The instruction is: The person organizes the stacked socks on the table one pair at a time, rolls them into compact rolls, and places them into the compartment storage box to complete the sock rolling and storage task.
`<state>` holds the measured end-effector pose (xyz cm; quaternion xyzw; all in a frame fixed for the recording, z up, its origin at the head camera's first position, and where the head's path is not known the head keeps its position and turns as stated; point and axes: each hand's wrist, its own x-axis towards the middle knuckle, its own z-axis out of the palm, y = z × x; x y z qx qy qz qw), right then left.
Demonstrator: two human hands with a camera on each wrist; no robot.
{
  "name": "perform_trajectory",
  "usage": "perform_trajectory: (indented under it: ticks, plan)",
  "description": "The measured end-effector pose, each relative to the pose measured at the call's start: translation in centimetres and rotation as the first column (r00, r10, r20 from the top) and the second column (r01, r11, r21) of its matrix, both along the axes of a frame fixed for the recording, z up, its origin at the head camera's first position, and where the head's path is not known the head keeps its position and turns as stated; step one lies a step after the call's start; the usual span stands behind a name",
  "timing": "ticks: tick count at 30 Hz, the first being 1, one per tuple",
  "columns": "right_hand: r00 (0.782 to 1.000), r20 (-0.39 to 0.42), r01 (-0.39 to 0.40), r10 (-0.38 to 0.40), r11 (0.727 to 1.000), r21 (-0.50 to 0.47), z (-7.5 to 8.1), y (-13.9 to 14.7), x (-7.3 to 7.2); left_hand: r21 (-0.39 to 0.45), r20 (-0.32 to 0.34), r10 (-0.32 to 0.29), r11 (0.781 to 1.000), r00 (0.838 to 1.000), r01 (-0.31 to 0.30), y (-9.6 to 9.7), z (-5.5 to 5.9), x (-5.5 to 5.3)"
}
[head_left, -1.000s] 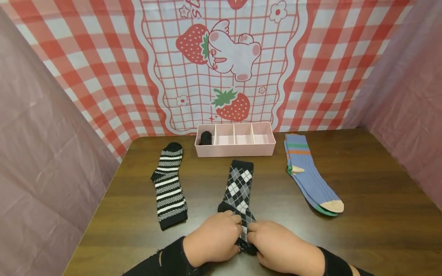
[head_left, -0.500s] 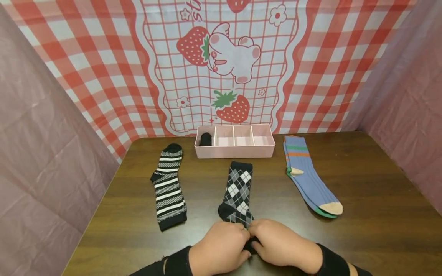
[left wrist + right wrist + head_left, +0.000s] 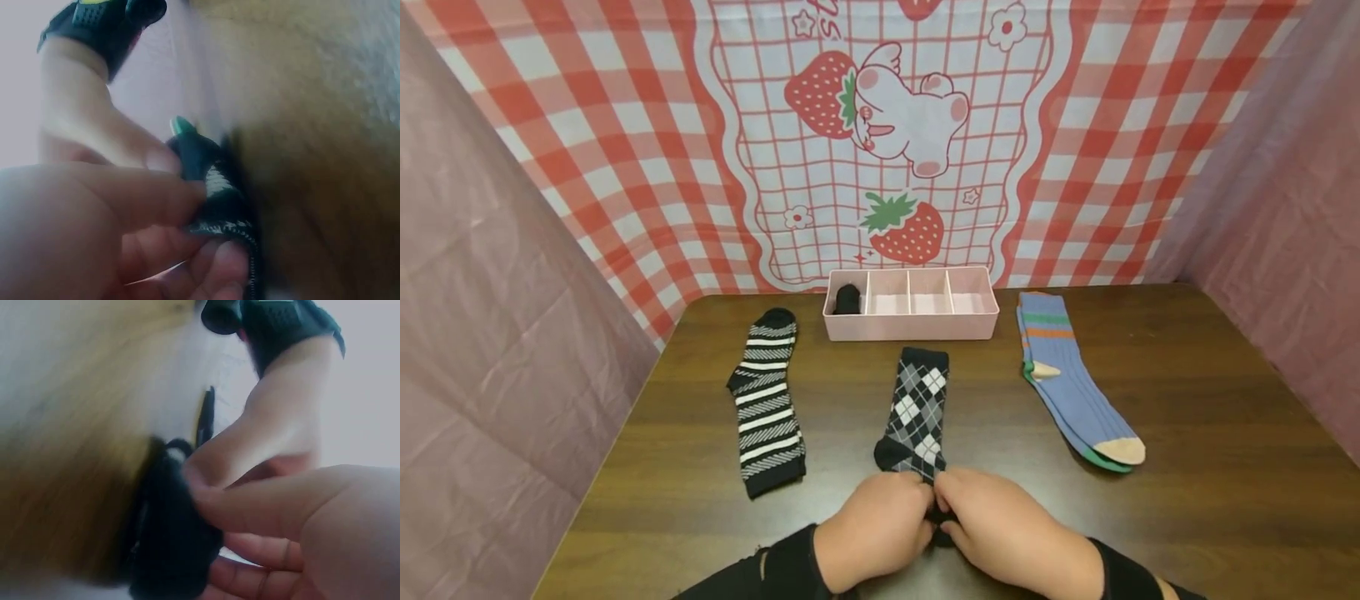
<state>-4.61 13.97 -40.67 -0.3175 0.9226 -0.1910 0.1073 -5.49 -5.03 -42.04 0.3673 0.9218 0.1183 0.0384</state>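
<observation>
My left hand (image 3: pixel 876 521) and right hand (image 3: pixel 1011 529) pinch the checked sock (image 3: pixel 917 408) by its toe end (image 3: pixel 232 209), at six o'clock of the worktop (image 3: pixel 647 517); if either grip pulls unevenly, the sock may twist or slip.

Middle sock (image 3: pixel 919 408) lies before the box (image 3: pixel 912 328), between left socks (image 3: pixel 767 404) and right socks (image 3: pixel 1071 379).

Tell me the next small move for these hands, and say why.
Probably roll the toe end of the argyle sock one turn toward its cuff: the left hand and right hand pinch that end, the leg lies flat beyond them, and a compact black bundle sits in the pink box's leftmost compartment.
</observation>
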Motion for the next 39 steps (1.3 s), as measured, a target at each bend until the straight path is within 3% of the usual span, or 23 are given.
perform_trajectory:
  ticks: [4, 7, 10, 16, 22, 28, 34, 39]
  plan:
    - [0.986, -0.14, -0.078, 0.092, 0.992, 0.099, 0.5, -0.3, 0.5, 0.041, 0.086, 0.022, 0.999, 0.996, -0.026, -0.3, -0.3, -0.7]
    - [0.952, -0.265, -0.119, 0.152, 0.983, 0.137, 0.3, -0.5, 0.8, 0.053, 0.146, 0.038, 0.998, 0.989, -0.046, -0.4, -0.3, -1.1]
    - [0.92, -0.358, -0.118, 0.162, 0.983, 0.144, 0.1, -0.7, 1.0, 0.07, 0.187, 0.054, 0.995, 0.981, -0.068, -0.4, -0.3, -1.4]
    - [0.895, -0.408, -0.119, 0.179, 0.979, 0.168, -0.3, -0.8, 1.0, 0.105, 0.187, 0.06, 0.991, 0.98, -0.081, -0.4, -0.3, -1.6]
    - [0.912, -0.379, -0.1, 0.155, 0.982, 0.159, -0.8, -0.9, 0.7, 0.078, 0.145, 0.054, 0.995, 0.988, -0.066, -0.4, -0.3, -1.5]
    - [0.962, -0.262, -0.062, 0.079, 0.995, 0.073, -1.2, -0.8, 0.1, 0.066, 0.154, 0.056, 0.996, 0.987, -0.066, -0.4, 0.2, -1.0]
    - [0.989, -0.148, -0.028, 0.024, 0.999, -0.025, -1.2, -0.4, -0.4, 0.085, 0.192, 0.047, 0.994, 0.98, -0.064, -0.6, 1.2, -0.4]
    - [1.0, -0.018, 0.001, -0.003, 0.996, -0.092, -1.4, 0.1, -0.9, 0.044, 0.043, 0.069, 0.997, 0.997, -0.071, -0.4, 1.4, 0.3]
